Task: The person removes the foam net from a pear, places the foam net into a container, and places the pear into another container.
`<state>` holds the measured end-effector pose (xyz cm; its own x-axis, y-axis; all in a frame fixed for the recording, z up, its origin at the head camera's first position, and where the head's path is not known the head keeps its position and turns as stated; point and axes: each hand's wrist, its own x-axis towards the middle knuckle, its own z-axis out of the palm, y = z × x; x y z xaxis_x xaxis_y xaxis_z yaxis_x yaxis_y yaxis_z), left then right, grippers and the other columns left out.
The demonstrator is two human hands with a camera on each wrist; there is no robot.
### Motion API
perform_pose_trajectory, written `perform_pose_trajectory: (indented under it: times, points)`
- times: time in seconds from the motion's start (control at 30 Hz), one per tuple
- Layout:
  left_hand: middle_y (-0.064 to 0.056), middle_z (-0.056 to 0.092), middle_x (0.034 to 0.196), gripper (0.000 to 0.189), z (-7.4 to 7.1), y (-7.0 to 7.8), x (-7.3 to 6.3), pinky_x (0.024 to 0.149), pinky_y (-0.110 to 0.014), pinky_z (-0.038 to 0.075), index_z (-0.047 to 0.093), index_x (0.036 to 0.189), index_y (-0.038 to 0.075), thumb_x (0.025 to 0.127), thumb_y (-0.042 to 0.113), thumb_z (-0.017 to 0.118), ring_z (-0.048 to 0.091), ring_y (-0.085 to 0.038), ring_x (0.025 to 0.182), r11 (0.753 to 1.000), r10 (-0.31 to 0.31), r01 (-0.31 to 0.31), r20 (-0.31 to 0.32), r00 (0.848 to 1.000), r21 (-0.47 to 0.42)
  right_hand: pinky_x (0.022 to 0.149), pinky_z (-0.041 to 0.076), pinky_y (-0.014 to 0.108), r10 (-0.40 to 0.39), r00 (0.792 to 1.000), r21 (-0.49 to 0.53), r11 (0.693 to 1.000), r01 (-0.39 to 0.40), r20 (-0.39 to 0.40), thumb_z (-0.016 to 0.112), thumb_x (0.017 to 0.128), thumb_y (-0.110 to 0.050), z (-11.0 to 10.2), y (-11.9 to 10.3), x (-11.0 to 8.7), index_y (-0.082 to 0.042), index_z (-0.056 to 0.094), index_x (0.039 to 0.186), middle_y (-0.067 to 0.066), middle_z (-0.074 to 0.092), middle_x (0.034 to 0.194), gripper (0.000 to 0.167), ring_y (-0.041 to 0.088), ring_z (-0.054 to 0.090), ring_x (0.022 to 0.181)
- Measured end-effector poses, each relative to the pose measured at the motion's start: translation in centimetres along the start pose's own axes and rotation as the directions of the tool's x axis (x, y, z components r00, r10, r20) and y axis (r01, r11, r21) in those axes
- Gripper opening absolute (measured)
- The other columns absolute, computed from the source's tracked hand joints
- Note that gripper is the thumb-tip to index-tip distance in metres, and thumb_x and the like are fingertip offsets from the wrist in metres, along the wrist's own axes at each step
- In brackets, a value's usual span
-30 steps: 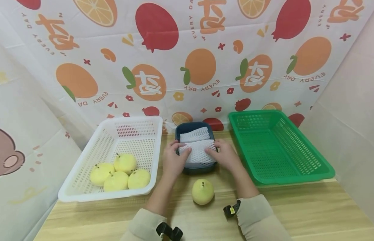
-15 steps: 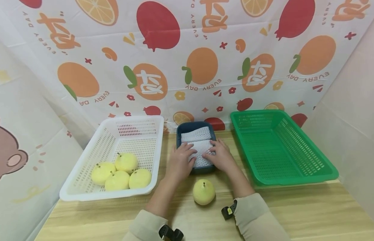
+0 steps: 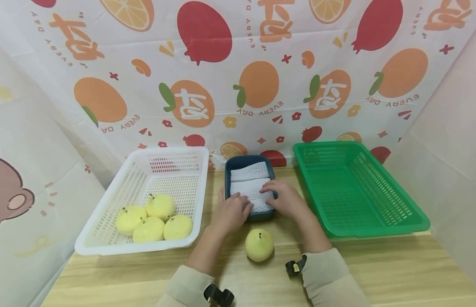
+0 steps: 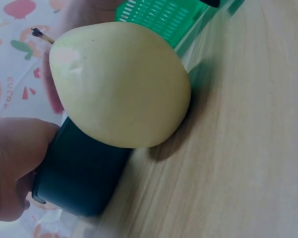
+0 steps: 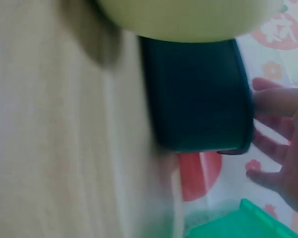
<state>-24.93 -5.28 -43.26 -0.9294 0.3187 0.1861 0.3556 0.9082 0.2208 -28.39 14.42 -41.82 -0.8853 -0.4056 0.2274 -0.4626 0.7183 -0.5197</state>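
Observation:
A small dark blue box stands at the table's middle. Two white foam net sleeves lie flat in it: a rear foam net and a front foam net. My left hand is over the box's near left corner, its relaxed fingertips at the front net. From the right, my right hand reaches over the rim, fingers loosely bent above that net. The right wrist view shows its fingers spread at the box rim. A yellow-green pear sits before the box, large in the left wrist view.
To the left, a white basket holds several pears. An open green basket stands to the right of the box. Behind them hangs a fruit-printed cloth. Wooden table extends in front.
Both hands have let go of the front net's sides. The net now lies down inside the box. The left hand has drawn slightly nearer; the right hand's fingers have shifted over the net.

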Motion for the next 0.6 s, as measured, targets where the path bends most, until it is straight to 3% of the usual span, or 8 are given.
perform_pose_trajectory:
  times: [0.1,0.2,0.37,0.5,0.6]
  points:
    - [0.000,0.072,0.115,0.028,0.1,-0.1,-0.1,0.114,-0.068,0.014,0.073,0.104,0.017,0.101,0.036,0.052,0.058,-0.025,0.125,1.000,-0.018,0.018,0.023,1.000,-0.001,0.112,0.031,0.059,0.011,0.996,-0.068,0.998,-0.005,0.087,0.075,0.083,-0.007,0.5,-0.1,0.3,-0.013,0.077,0.105,0.007,0.067,0.125,0.023,0.029,0.055,0.125]
    - [0.000,0.072,0.113,0.032,0.1,0.0,-0.2,0.114,-0.069,0.014,0.073,0.104,0.017,0.102,0.038,0.049,0.060,-0.024,0.121,1.000,-0.031,0.030,0.041,0.999,0.004,0.115,0.020,0.065,0.061,0.991,-0.120,0.992,-0.046,0.123,0.076,0.084,-0.012,1.0,-0.3,0.5,-0.011,0.077,0.103,0.008,0.067,0.125,0.019,0.029,0.054,0.127]
    - [-0.001,0.073,0.102,0.037,0.3,0.2,-0.2,0.112,-0.071,0.015,0.073,0.098,0.016,0.103,0.041,0.046,0.065,-0.022,0.107,0.998,-0.057,0.057,0.061,0.997,-0.001,0.117,0.019,0.060,0.086,0.983,-0.152,0.986,-0.062,0.159,0.075,0.087,-0.023,1.3,-0.5,0.6,-0.007,0.077,0.100,0.010,0.069,0.119,0.020,0.030,0.056,0.125]
    - [-0.001,0.073,0.099,0.038,0.1,0.2,-0.3,0.111,-0.073,0.016,0.074,0.094,0.017,0.103,0.042,0.046,0.066,-0.022,0.106,0.997,-0.077,0.077,0.052,0.996,-0.006,0.116,0.028,0.055,0.083,0.991,-0.135,0.988,-0.069,0.100,0.073,0.089,-0.026,1.0,-0.6,0.5,-0.010,0.076,0.106,0.011,0.062,0.132,0.024,0.032,0.049,0.131]
    - [-0.001,0.073,0.097,0.039,0.0,0.1,-0.3,0.110,-0.074,0.017,0.074,0.093,0.017,0.103,0.042,0.046,0.066,-0.022,0.106,0.997,-0.082,0.082,0.046,0.996,-0.007,0.116,0.028,0.057,0.012,1.000,-0.095,0.995,-0.011,0.010,0.073,0.089,-0.024,0.4,-0.8,0.3,-0.013,0.076,0.108,0.009,0.058,0.139,0.021,0.032,0.047,0.134]
